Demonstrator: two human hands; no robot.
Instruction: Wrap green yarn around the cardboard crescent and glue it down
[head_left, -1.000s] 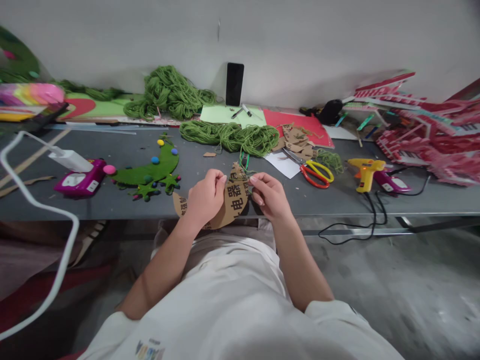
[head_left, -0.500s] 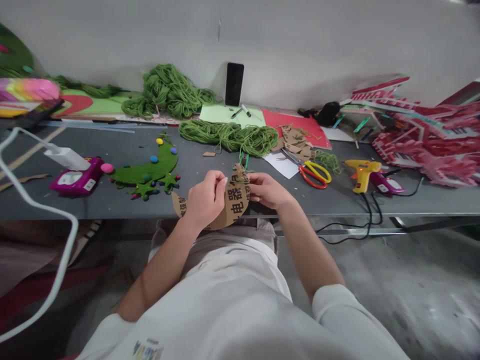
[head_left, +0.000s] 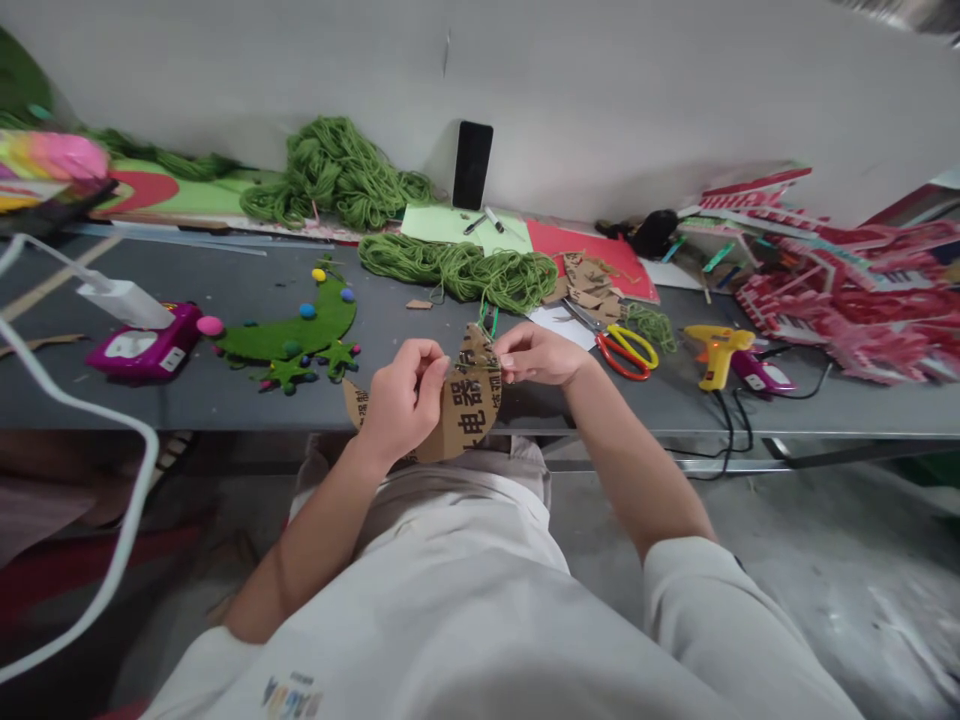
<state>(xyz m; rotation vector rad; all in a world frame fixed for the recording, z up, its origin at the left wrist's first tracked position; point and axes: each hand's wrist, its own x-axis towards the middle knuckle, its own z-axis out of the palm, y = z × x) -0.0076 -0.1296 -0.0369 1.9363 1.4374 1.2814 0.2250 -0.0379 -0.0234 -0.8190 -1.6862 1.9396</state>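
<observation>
A curved brown cardboard cut-out (head_left: 463, 408) with printed black characters is held upright just above the near edge of the grey table (head_left: 225, 395). My left hand (head_left: 403, 400) is closed on its left side, fingers curled over the front. My right hand (head_left: 536, 354) pinches the upper right tip of the cut-out, where a strand of green yarn (head_left: 489, 318) leads back toward a loose yarn heap (head_left: 457, 268).
A green felt crescent with coloured pom-poms (head_left: 300, 335) lies left of my hands. Red-and-yellow scissors (head_left: 626, 350), a yellow glue gun (head_left: 714, 350) with its cable, cardboard scraps (head_left: 592, 282) and a phone (head_left: 472, 165) against the wall are to the right and back. A white cable (head_left: 90, 420) hangs at left.
My right hand has slid up and right along the cut-out's top edge, its elbow swinging outward. The left hand keeps its hold. The view has tilted slightly.
</observation>
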